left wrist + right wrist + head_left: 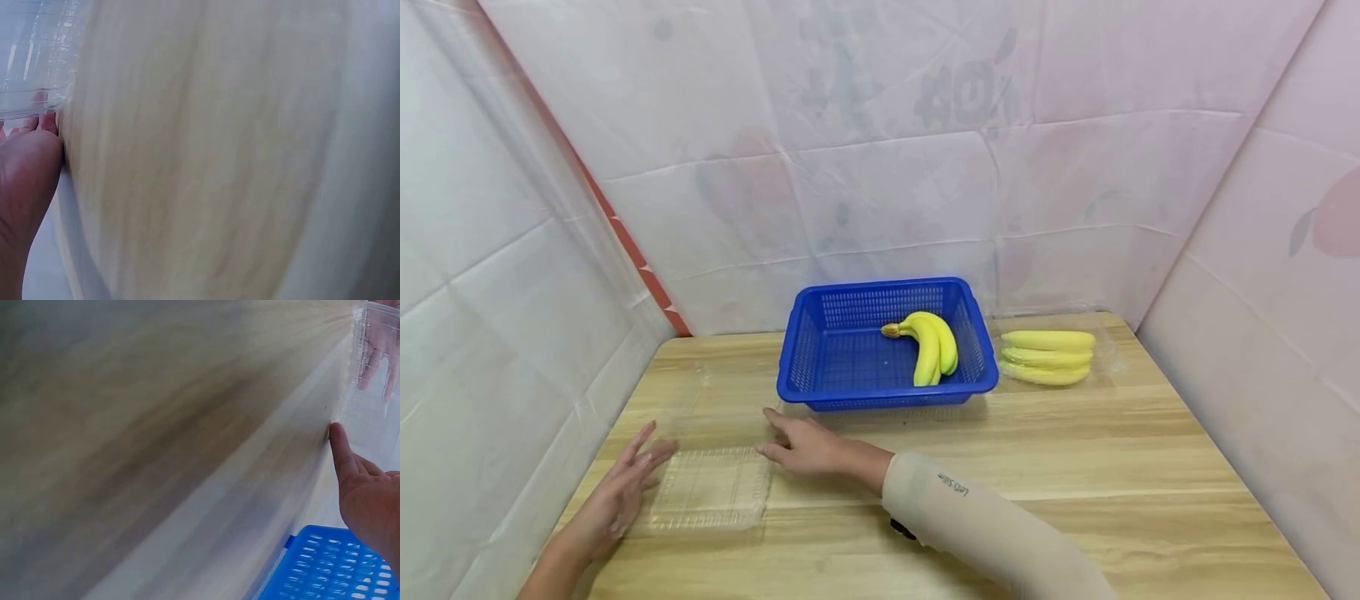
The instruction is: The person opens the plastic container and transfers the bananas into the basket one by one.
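Observation:
A clear plastic clamshell box [711, 487] lies flat on the wooden table [1075, 467] at the front left. My left hand [628, 479] rests with straight fingers against its left edge. My right hand [793, 446] lies flat at its right edge, fingers stretched toward it. In the left wrist view the left hand [25, 162] sits just below the clear box [37, 56]. The right wrist view shows the right hand [365, 487] with a finger at the clear box [375, 394]. Neither hand grips anything.
A blue mesh basket [820, 350] stands behind the hands at the table's middle, holding a bunch of yellow bananas [928, 343]. A second bunch of bananas [1048, 357] lies right of it, seemingly in clear packaging. Pale sheeting walls surround the table. The blue basket [331, 569] also shows under the right wrist.

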